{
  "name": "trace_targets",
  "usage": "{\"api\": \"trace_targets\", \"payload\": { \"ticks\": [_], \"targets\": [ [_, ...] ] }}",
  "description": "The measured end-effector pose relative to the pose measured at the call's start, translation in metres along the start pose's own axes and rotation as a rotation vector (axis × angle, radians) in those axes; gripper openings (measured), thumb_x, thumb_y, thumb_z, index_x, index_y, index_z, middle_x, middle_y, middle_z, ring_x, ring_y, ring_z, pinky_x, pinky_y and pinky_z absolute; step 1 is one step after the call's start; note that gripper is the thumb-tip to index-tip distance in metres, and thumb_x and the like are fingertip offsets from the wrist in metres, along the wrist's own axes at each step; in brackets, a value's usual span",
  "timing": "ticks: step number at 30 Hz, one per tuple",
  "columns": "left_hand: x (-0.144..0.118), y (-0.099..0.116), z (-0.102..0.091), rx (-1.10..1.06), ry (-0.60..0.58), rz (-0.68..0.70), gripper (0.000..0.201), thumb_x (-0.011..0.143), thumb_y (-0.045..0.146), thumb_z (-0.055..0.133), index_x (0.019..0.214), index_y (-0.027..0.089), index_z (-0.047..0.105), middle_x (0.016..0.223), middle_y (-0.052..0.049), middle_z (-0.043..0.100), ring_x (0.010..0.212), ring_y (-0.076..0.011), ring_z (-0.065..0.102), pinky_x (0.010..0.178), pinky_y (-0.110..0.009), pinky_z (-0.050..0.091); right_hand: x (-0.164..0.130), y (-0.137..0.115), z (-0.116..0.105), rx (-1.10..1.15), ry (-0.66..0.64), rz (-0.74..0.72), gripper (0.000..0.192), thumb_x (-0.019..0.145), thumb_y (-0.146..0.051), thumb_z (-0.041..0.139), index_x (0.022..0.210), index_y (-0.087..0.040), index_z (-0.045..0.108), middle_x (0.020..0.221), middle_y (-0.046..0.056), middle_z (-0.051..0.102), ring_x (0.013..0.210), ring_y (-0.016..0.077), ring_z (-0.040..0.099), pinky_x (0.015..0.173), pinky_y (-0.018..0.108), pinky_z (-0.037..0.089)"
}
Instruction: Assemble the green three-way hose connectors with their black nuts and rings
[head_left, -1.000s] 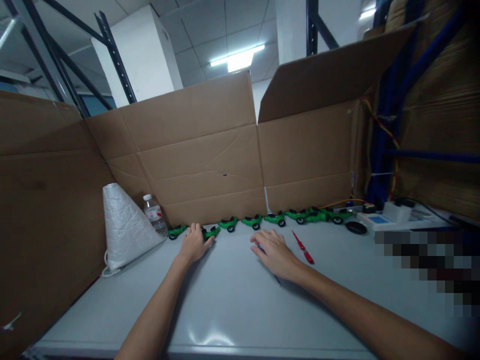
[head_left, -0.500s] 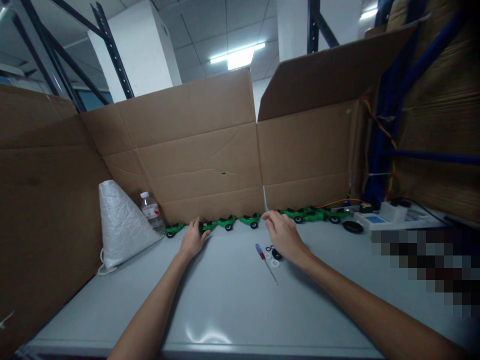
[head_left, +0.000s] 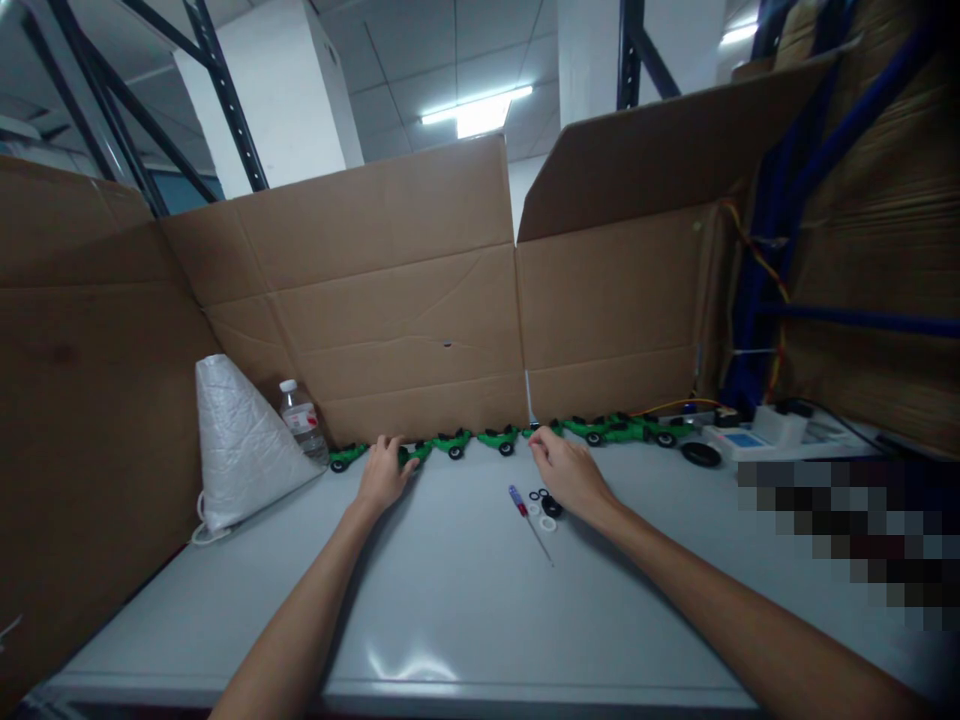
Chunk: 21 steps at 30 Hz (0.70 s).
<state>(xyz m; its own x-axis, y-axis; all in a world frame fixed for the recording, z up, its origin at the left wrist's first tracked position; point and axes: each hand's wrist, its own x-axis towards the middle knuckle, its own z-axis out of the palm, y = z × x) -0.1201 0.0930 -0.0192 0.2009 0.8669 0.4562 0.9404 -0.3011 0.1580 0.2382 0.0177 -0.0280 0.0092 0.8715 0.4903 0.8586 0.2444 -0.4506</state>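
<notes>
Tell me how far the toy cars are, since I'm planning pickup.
Looks done: green toy cars with wheels line the cardboard wall. In hand: left hand and right hand each rest on a car. Left: loose wheels and rings beside the screwdriver.

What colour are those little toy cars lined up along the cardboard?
The toy cars are bright green with black wheels, seen in the head view.

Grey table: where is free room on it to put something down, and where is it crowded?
The grey table is bare between the two forearms, from the screwdriver to the near edge. Also bare: near the white bag, beside the left hand. Crowded: the row of green toy cars along the cardboard, the small rings by the right hand, and the far right corner.
</notes>
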Motion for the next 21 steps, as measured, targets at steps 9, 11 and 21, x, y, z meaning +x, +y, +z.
{"api": "trace_targets", "payload": {
  "ticks": [9, 11, 21],
  "targets": [
    [-0.003, 0.008, -0.005, 0.038, -0.083, -0.024, 0.038, 0.092, 0.052, 0.063, 0.112, 0.019, 0.060, 0.108, -0.013, 0.069, 0.103, -0.0304, 0.066, 0.088, -0.037, 0.048, -0.006, -0.009, -0.004, -0.210, -0.137, -0.041, 0.027, 0.109, -0.023, 0.039, 0.105, -0.018, 0.065, 0.104, 0.010, 0.078, 0.102, 0.0247, 0.071, 0.084, 0.033, 0.037],
    [-0.004, 0.010, -0.006, 0.038, -0.096, -0.036, 0.037, 0.091, 0.053, 0.063, 0.108, 0.021, 0.058, 0.102, -0.012, 0.071, 0.095, -0.0296, 0.067, 0.079, -0.035, 0.046, -0.007, -0.009, -0.006, -0.262, -0.187, -0.043, 0.027, 0.109, -0.023, 0.039, 0.106, -0.017, 0.065, 0.106, 0.012, 0.078, 0.103, 0.0259, 0.072, 0.084, 0.034, 0.038],
    [-0.007, 0.025, -0.006, -0.215, 0.021, -0.083, 0.034, 0.090, 0.047, 0.064, 0.104, 0.025, 0.043, 0.099, -0.003, 0.064, 0.086, -0.0213, 0.063, 0.077, -0.032, 0.045, -0.016, -0.014, -0.011, -0.282, -0.321, -0.027, 0.026, 0.104, -0.034, 0.055, 0.121, -0.016, 0.061, 0.113, 0.019, 0.077, 0.103, 0.0329, 0.075, 0.081, 0.035, 0.045]
  ]
}}
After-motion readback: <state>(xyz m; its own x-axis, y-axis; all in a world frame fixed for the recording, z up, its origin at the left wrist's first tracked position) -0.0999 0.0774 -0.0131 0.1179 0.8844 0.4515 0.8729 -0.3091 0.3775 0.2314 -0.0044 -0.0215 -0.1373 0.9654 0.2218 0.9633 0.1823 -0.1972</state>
